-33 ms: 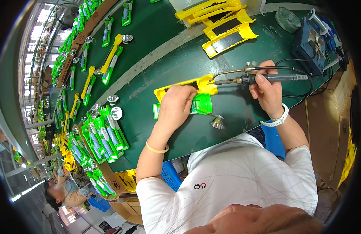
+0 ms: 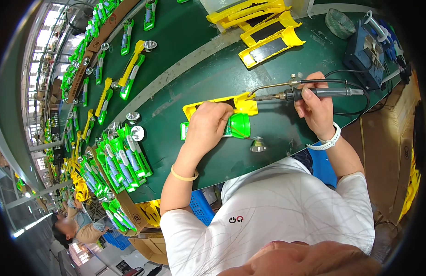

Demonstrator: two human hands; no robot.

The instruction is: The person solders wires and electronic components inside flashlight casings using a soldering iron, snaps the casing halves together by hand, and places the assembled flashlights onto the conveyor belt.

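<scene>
My right hand is wrapped round the grey handle of a soldering iron, with a bent metal tube running alongside it. The iron's tip points left, over the end of a yellow plastic housing half. My left hand rests across that yellow half and a green housing half beside it. Its thumb and fingers are pressed together at the inner parts; what they pinch is hidden. From the green half a thin wire runs to a small silvery reflector cup on the green table.
Yellow housing halves lie at the back. A blue soldering station and a round glassy dish stand at the far right. Green-and-white assemblies are heaped at left. A person sits at lower left.
The green half and the reflector cup have shifted very slightly, and the yellow half has moved a touch right. Both hands stay nearly in place.
</scene>
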